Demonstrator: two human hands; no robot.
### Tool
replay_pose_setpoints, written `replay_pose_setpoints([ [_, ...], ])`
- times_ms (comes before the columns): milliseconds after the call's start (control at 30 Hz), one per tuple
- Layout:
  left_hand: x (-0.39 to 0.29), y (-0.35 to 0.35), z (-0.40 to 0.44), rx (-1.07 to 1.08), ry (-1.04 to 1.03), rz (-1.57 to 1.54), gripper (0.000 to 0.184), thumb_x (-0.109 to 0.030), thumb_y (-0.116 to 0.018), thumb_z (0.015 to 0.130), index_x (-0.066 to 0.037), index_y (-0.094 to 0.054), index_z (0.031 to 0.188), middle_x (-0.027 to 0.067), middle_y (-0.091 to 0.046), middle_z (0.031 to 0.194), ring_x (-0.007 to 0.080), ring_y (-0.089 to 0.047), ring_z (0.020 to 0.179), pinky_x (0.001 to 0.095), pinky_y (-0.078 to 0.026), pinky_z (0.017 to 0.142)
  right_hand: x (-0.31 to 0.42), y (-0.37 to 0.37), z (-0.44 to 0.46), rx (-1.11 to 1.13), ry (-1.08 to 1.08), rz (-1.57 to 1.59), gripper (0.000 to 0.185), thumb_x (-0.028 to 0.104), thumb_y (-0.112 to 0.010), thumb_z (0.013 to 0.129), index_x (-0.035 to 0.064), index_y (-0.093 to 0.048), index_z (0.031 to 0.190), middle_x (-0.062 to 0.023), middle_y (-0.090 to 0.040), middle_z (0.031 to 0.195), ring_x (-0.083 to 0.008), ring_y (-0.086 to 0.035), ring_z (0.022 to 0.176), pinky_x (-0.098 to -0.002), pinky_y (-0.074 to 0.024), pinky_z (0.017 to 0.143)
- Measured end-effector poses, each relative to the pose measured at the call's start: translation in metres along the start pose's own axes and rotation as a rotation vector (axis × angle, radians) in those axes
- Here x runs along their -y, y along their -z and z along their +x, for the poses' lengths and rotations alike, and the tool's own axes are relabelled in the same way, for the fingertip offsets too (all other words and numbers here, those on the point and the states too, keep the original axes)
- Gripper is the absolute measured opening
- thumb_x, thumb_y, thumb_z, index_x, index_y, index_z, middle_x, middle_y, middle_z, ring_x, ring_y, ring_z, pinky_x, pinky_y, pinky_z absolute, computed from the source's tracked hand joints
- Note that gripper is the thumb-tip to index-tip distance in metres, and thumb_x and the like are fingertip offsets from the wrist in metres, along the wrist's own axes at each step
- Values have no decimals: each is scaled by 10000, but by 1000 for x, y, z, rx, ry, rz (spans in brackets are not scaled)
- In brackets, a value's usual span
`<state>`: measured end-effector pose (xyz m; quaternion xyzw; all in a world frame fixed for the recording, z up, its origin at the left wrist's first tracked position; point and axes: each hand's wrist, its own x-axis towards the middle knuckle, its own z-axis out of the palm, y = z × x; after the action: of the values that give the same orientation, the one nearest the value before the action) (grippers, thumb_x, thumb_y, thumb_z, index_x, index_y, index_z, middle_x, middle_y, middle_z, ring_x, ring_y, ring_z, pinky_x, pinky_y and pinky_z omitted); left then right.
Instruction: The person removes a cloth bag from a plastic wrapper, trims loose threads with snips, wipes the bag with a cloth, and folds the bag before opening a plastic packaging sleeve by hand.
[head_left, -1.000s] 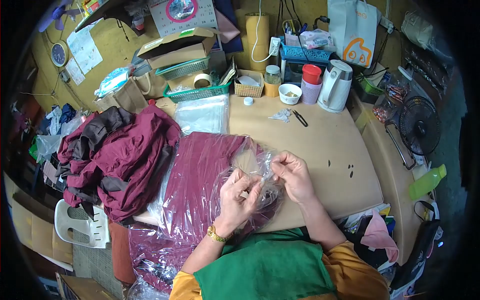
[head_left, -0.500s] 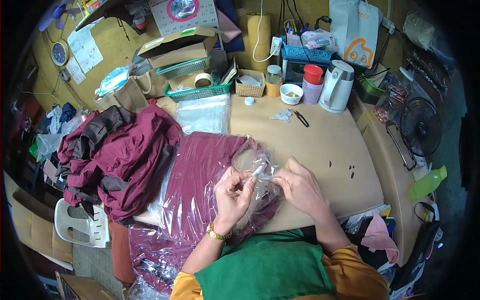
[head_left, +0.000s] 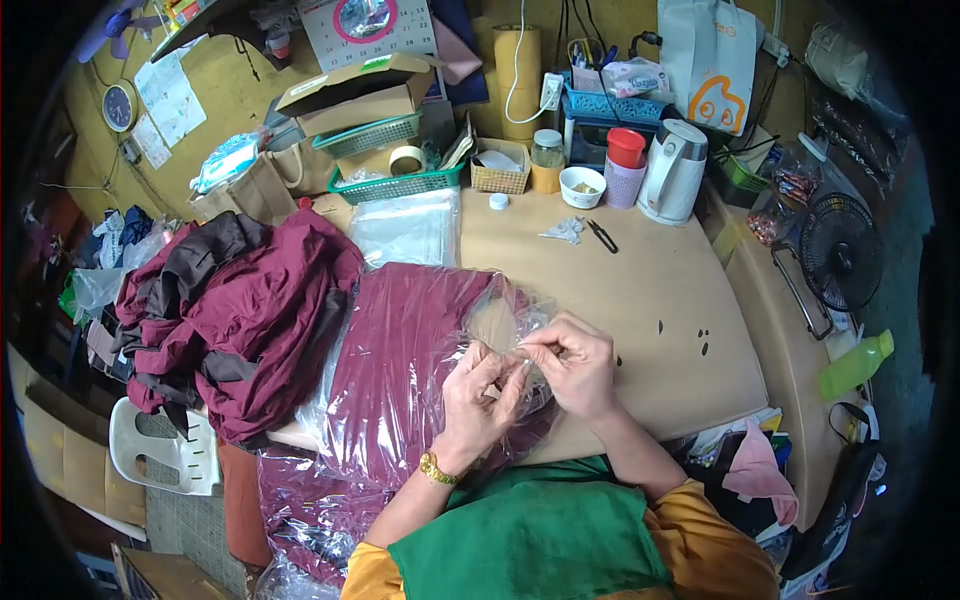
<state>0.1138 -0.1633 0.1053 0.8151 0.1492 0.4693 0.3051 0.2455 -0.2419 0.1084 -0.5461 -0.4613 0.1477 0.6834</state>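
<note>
In the head view a clear plastic bag point(head_left: 400, 385) lies at the table's near edge, with a folded maroon garment point(head_left: 415, 300) inside it. My left hand point(head_left: 482, 398) is closed in a pinch on the bag's gathered plastic at its right side. Close against it, my right hand point(head_left: 576, 364) pinches the same plastic between thumb and fingers, and the fingertips of both hands almost touch. Exactly what part of the plastic sits between the fingers is too small to make out. A loose heap of maroon and dark grey garments point(head_left: 265, 320) rests to the left.
Flat clear bags point(head_left: 405, 228) lie behind the bagged garment. Small black thread snips point(head_left: 602, 236) and a crumpled white scrap point(head_left: 563, 231) are farther back. A white bowl point(head_left: 582, 187), a red-lidded cup point(head_left: 626, 150) and a kettle point(head_left: 673, 172) line the rear. A fan point(head_left: 840, 253) stands right.
My right hand has moved left and slightly up, closer to my left hand. My left hand has shifted slightly right and down. The bag's plastic between them has shifted.
</note>
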Motion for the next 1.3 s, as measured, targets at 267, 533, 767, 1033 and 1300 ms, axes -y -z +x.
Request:
replay_pose_setpoints([
  [267, 1, 3, 0, 13, 29, -87, 133, -9, -705, 790, 5, -709, 923, 89, -506, 673, 198, -496, 601, 313, -412, 543, 11, 16, 0, 215, 256, -270, 260, -95, -648, 843, -1, -710, 1078, -98, -652, 824, -143, -638, 687, -248, -522, 628],
  [533, 1, 0, 1, -8, 1, -46, 172, -33, -738, 738, 16, -700, 898, 70, -482, 645, 181, -464, 593, 299, -375, 544, 9, 14, -6, 107, 187, -295, 179, -71, -640, 836, -18, -671, 1004, -125, -631, 792, -240, -660, 712, -345, -521, 613],
  [767, -1, -4, -3, -43, 91, -9, 272, -61, -749, 729, 4, -616, 957, 80, -541, 761, 164, -526, 617, 292, -435, 565, 17, 13, -3, 165, 363, -622, 91, -19, -633, 839, -6, -625, 928, -142, -599, 839, -288, -617, 719, -367, -500, 630],
  [1033, 27, -1, -2, 125, 33, -109, 360, -10, -721, 723, -7, -548, 1039, 104, -590, 871, 223, -617, 684, 320, -519, 642, -12, 36, 11, 721, -424, 408, 135, 157, -567, 996, 37, -596, 941, 69, -503, 816, -40, -428, 670, -194, -359, 613],
  [1300, 5, 6, 9, 97, -30, -10, 303, -62, -819, 718, -43, -635, 957, 86, -636, 909, 167, -598, 653, 275, -471, 559, -19, 35, 12, 528, -459, 392, 180, 218, -558, 1008, 65, -600, 924, 83, -478, 772, -10, -396, 655, -171, -334, 600],
])
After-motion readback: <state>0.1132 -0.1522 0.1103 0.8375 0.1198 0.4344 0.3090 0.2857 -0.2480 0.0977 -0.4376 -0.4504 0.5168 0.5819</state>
